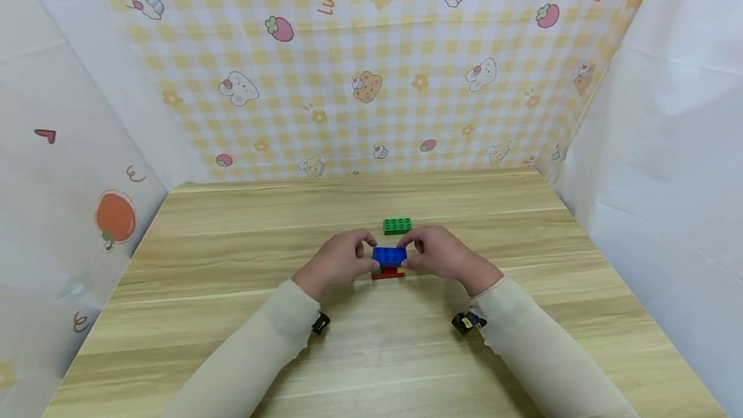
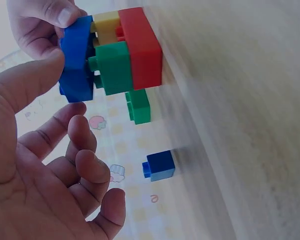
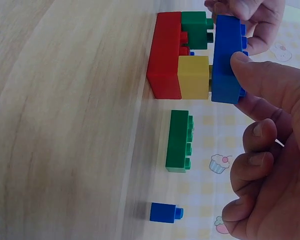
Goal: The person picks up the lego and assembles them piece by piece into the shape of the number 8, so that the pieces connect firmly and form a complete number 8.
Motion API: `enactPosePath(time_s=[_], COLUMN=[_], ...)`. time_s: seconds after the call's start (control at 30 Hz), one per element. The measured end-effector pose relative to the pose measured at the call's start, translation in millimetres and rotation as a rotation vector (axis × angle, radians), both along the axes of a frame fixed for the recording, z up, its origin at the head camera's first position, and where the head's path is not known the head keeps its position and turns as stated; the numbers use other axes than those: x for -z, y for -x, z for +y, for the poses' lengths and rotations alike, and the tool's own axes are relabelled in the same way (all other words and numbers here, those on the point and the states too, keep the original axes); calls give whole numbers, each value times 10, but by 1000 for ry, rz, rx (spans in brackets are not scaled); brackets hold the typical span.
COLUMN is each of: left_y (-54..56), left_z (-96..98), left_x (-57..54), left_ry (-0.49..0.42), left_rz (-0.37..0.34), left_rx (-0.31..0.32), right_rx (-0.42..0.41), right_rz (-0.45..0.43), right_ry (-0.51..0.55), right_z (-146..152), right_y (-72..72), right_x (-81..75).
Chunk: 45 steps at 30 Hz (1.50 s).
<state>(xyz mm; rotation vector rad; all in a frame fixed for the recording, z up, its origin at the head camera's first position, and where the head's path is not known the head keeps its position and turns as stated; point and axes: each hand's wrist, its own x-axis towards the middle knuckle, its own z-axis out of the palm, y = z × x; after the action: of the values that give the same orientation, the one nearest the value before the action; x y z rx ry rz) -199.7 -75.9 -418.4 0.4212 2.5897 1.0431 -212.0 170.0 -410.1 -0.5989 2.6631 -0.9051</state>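
Note:
My left hand (image 1: 341, 260) and right hand (image 1: 439, 254) pinch a long blue brick (image 1: 389, 254) by its two ends, thumbs on the near side. Beneath it on the table stands a long red brick (image 3: 164, 57), which carries a small green brick (image 2: 115, 70) at its left end and a small yellow brick (image 3: 193, 77) at its right end. The blue brick lies over both, and the green brick's studs show in a gap under it. In the wrist views, the other fingers of both hands are loosely bent and hold nothing.
Just behind the stack a long green brick (image 1: 397, 225) lies studs up. A small blue brick (image 2: 160, 165) shows in the left wrist view, and a small blue brick (image 3: 163, 212) in the right. A patterned cloth (image 1: 371, 50) hangs at the table's back edge.

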Motion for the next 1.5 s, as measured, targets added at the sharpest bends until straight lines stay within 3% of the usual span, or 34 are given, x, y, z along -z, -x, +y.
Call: enactPosePath(time_s=[0.13, 1.03, 1.5], left_y=[-9, -68, -65], left_z=[-2, 1, -5], left_x=[-29, 42, 3], left_ry=[-10, -25, -19], left_rz=[15, 19, 25], left_rx=[7, -12, 5], right_rx=[-6, 11, 12], right_rz=[13, -22, -16], right_ry=[-11, -11, -3], right_z=[-9, -30, -26], right_y=[10, -41, -29], right_x=[-11, -16, -19])
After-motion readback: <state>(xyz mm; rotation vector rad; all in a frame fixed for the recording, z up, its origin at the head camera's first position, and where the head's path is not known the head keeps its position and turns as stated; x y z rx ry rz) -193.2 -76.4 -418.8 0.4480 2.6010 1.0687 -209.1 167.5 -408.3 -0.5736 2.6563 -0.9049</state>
